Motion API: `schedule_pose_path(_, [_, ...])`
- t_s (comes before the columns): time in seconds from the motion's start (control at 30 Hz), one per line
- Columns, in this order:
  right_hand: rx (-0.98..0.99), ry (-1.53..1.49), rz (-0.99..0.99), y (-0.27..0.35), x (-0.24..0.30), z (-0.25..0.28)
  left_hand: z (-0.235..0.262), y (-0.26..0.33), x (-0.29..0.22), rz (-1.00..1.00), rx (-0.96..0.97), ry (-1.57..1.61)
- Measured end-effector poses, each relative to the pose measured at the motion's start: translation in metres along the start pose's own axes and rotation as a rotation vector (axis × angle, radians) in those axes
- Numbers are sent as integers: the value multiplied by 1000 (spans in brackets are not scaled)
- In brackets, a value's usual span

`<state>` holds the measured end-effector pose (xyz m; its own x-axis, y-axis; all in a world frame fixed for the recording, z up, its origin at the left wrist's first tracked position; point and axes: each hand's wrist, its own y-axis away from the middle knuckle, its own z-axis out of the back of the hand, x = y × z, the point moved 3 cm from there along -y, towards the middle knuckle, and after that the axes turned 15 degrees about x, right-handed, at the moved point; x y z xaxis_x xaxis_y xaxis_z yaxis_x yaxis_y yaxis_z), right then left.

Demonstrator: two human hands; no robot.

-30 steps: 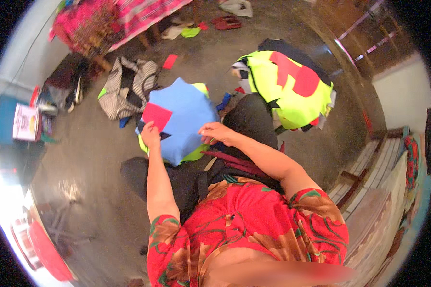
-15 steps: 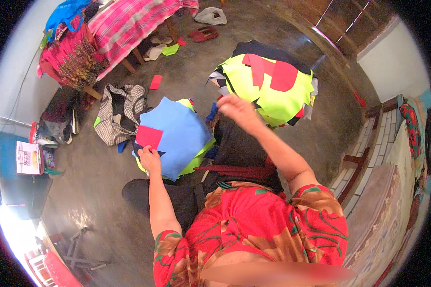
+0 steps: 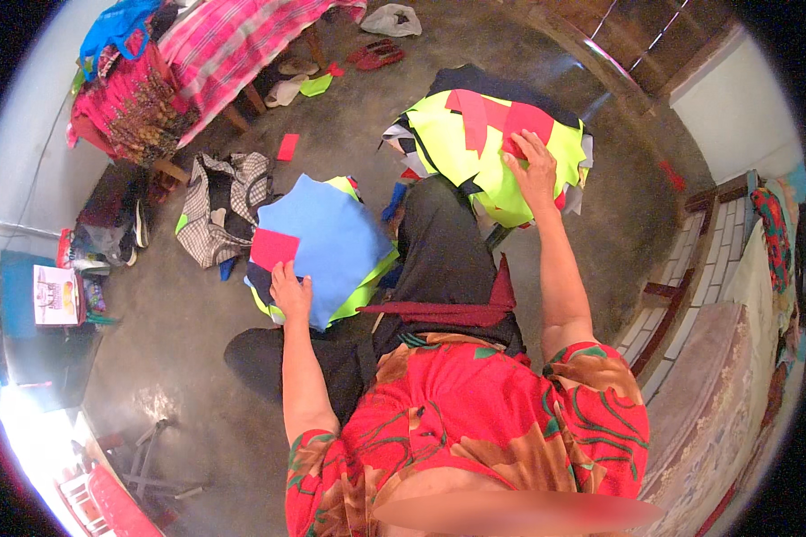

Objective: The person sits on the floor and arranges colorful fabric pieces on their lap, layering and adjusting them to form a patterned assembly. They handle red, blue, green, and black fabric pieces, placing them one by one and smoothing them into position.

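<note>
My left hand lies with spread fingers on a blue fabric piece, its fingertips just below the corner of a small red fabric square. Neon yellow-green and dark fabric edges stick out beneath the blue. Farther right, my right hand reaches forward with fingers stretched out and apart, touching the lower part of a red fabric piece. That piece rests on a heap of neon yellow fabric, beside a narrower red strip. Black fabric shows at the heap's far side.
A checkered cloth bag sits left of the blue piece. On the floor lie a red scrap, red shoes and a white plastic bag. A pink-covered table stands far left; a brick-patterned wall is at right.
My right hand has moved right from between the two stacks onto the red piece. My left hand has slid off the red square's edge, and its fingers have spread.
</note>
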<state>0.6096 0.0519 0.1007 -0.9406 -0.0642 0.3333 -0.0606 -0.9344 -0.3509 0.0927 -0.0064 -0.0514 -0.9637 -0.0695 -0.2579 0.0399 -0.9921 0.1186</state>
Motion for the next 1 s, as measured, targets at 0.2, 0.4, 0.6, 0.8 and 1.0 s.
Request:
schedule_pose_path(0.2, [-185,-11,16,3,-2,-3,0,5,-8,45,58,0])
schedule_pose_path(0.4, [-271,-436,-284,2,-13,10,4,5,-11,61,85,2])
schedule_pose_path(0.6, [-376,-994,-107,3,32,43,5,6,-13,74,79,1])
schedule_pose_path(0.8, [240,-1897,-173,7,117,-5,9,3,-15,-22,30,142])
schedule_pose_path(1.0, [974,-1848,-275,40,184,-94,51,28,-84,-248,227,1023])
